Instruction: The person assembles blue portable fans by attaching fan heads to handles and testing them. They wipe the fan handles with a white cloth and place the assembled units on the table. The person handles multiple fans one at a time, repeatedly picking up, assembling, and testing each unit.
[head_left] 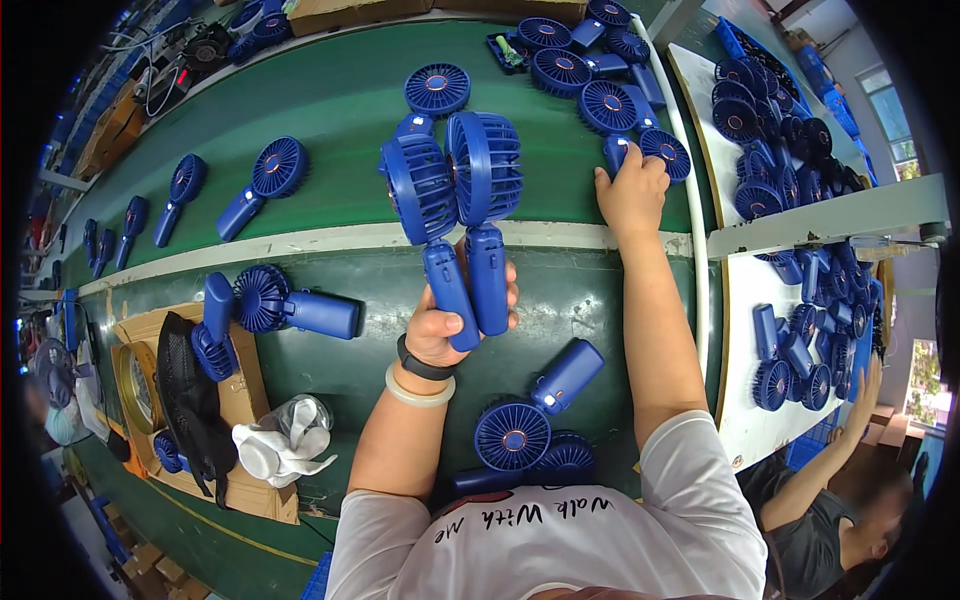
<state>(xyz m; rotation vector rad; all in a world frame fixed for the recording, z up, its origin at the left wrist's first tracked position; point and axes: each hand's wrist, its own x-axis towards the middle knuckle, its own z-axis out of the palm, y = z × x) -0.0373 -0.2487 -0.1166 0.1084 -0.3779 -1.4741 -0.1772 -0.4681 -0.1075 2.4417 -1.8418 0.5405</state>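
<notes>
Two blue handheld fans, one [420, 190] on the left and one [485, 165] on the right, stand upright side by side in my left hand [435, 325]. Its fingers wrap round both handles, and the caged heads touch at the top. Out to the right, my right hand [635, 195] closes on the handle of another blue handheld fan [665, 152] lying on the green belt. My right fingertips are partly hidden. Just beyond the held pair, one more fan [437, 90] lies on the belt, its handle partly covered by them.
Several fans [560, 72] crowd the belt's far right end. More fans [279, 168] are spaced out along its left. A carton [270, 490] with a black bag and white fan parts sits at left. Fans [512, 436] lie against my shirt. At right, a co-worker's arm [840, 440] reaches toward a fan-filled white table [740, 400].
</notes>
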